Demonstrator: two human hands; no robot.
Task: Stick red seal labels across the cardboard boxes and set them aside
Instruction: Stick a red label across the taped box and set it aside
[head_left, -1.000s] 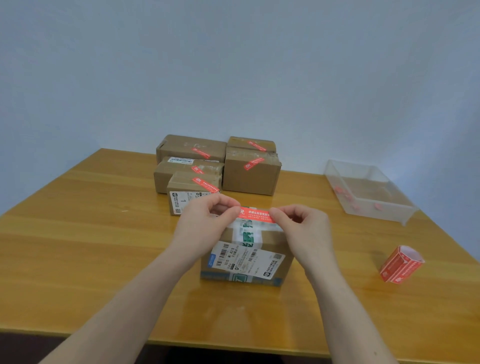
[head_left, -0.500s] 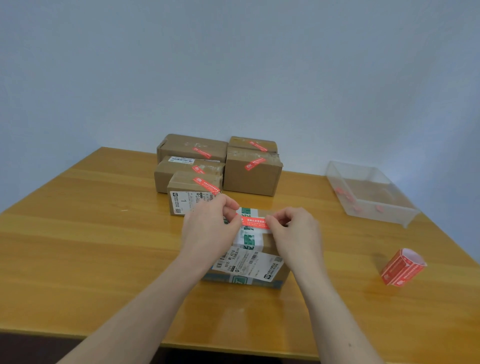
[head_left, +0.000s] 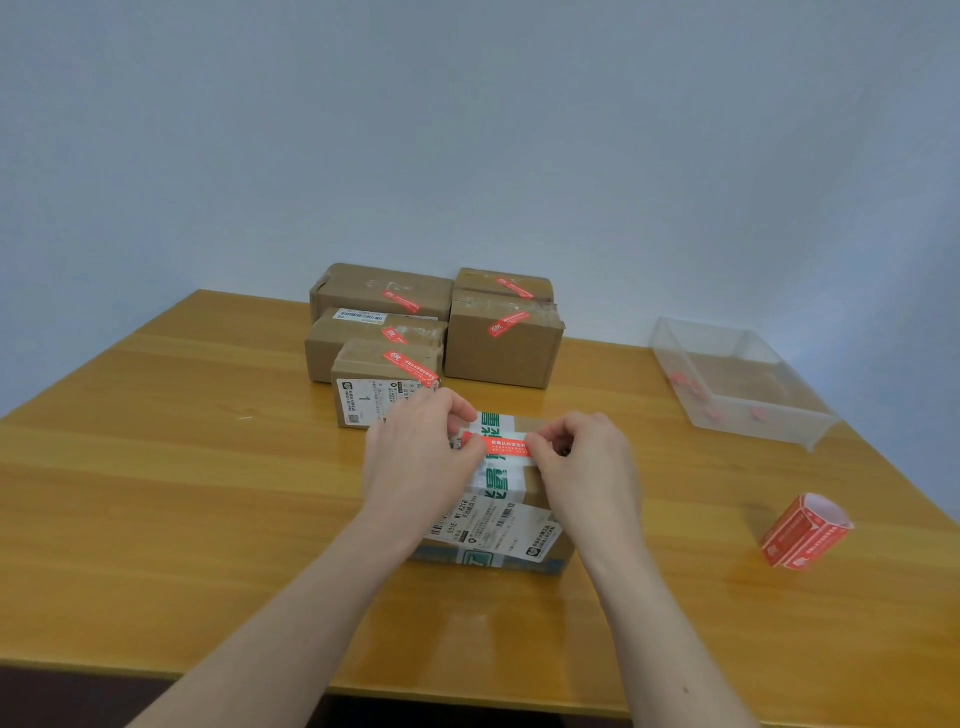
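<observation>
A cardboard box (head_left: 498, 525) with white and green tape and a shipping label sits in the middle of the wooden table. A red seal label (head_left: 506, 446) lies stretched across its top. My left hand (head_left: 415, 457) pinches the label's left end and my right hand (head_left: 587, 462) pinches its right end, both low over the box top. Behind stand several sealed cardboard boxes (head_left: 504, 343), each with a red label on it. A roll of red seal labels (head_left: 802, 532) lies on the table to the right.
A clear plastic tray (head_left: 810, 421) with a few small red scraps stands at the far right. The wooden table (head_left: 156, 493) ends at a front edge near me, with a pale wall behind.
Both hands have lowered the red label from above the box down onto its top, moving slightly away from me. The box and the other items have stayed put.
</observation>
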